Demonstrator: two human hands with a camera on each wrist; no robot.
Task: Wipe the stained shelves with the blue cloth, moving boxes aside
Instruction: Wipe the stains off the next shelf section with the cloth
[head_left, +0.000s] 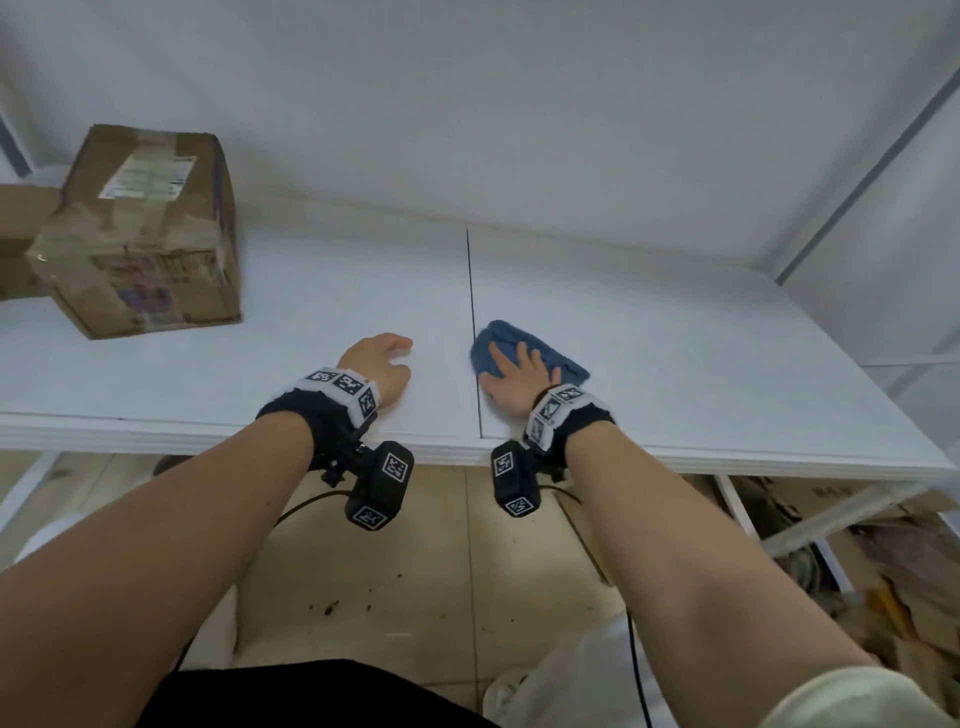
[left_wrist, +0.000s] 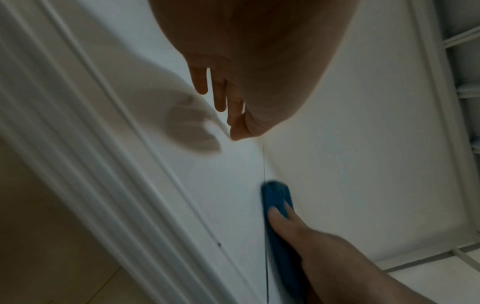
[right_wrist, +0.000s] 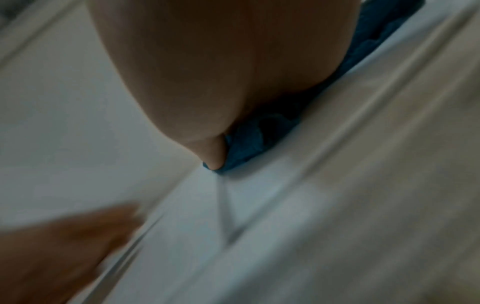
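Note:
The blue cloth (head_left: 524, 349) lies on the white shelf (head_left: 675, 364) just right of the dark seam between two boards. My right hand (head_left: 517, 379) presses flat on the cloth with fingers spread and straight; the left wrist view shows the cloth (left_wrist: 276, 197) under those fingers. The right wrist view is blurred and shows the cloth (right_wrist: 249, 148) beneath the palm. My left hand (head_left: 382, 361) rests on the bare shelf left of the seam, fingers loosely extended and holding nothing. A taped cardboard box (head_left: 140, 234) stands at the shelf's far left, well away from both hands.
A second brown box (head_left: 21, 244) sits partly behind the taped one at the left edge. White uprights (head_left: 872, 171) frame the shelf on the right. Below the front edge is a tiled floor (head_left: 389, 571) with dark specks, and cardboard clutter (head_left: 883, 597) lies at lower right.

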